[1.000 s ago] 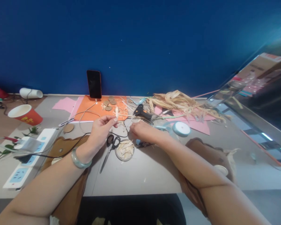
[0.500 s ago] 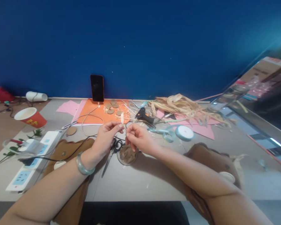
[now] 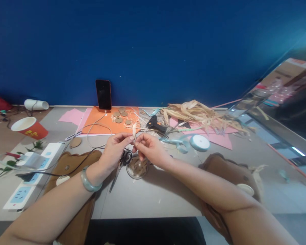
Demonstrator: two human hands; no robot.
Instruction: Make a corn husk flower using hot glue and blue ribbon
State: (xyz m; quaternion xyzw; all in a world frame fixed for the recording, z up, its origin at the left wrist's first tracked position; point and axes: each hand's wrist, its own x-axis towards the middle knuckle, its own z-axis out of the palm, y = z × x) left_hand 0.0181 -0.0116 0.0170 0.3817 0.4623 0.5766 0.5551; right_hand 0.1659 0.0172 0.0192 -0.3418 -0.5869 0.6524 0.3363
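Between my hands is a small pale strip of dried husk (image 3: 134, 129), its tip sticking up. My left hand (image 3: 116, 147), with a jade-coloured bangle above the wrist, pinches the strip between thumb and forefinger. The fingertips of my right hand (image 3: 149, 148) are closed on the strip's other side, almost touching the left thumb. Beneath them stands a round clear dish (image 3: 137, 168) holding pale brown scraps. Black-handled scissors (image 3: 121, 165) lie left of the dish, partly behind my left hand. A black glue gun (image 3: 156, 125) rests just beyond my right hand.
A heap of dried husks (image 3: 193, 114) lies at the back right, near a spool of light blue ribbon (image 3: 200, 143). Round discs (image 3: 119, 120) sit on orange paper (image 3: 97, 123) below a leaning phone (image 3: 103, 94). At left are a power strip (image 3: 38, 173) and a red paper cup (image 3: 32, 128).
My right fingertips have come closer to the left ones and now meet at the strip. The strip's tip tilts slightly more to the right. The whole view has shifted a little.
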